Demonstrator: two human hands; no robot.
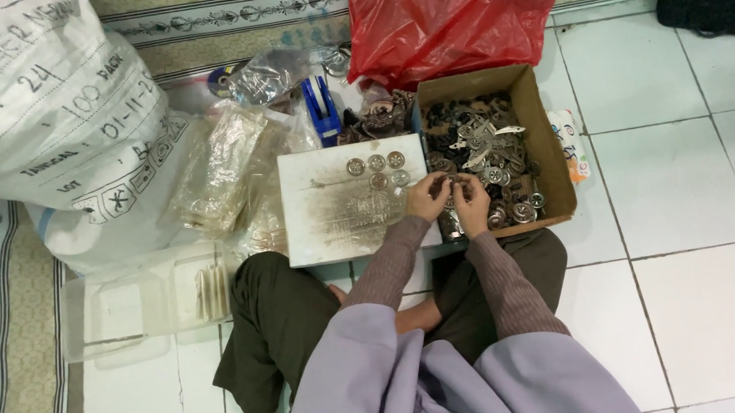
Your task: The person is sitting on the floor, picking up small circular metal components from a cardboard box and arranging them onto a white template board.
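hands: left hand (427,197) and right hand (470,200) are meeting fingertip to fingertip over the near edge of the cardboard box (546,124), both pinched around one small metal piece (451,196). Fingers are curling tight, not spread.
big stuff around: white printed sack (50,121) is sitting far left, red plastic bag (450,21) is slumping behind the box.
box: it's holding a heap of silvery and dark metal parts (489,156).
board: white board (335,224) is lying just left of the box, with five round metal discs (377,169) lined up near its top edge.
piece in hand: honestly too small and too covered by fingers to call its long axis or which way it's pointing.
doing it well: I'd guess keeping the pinch over the box is smart, so a slip is dropping it back into the heap.
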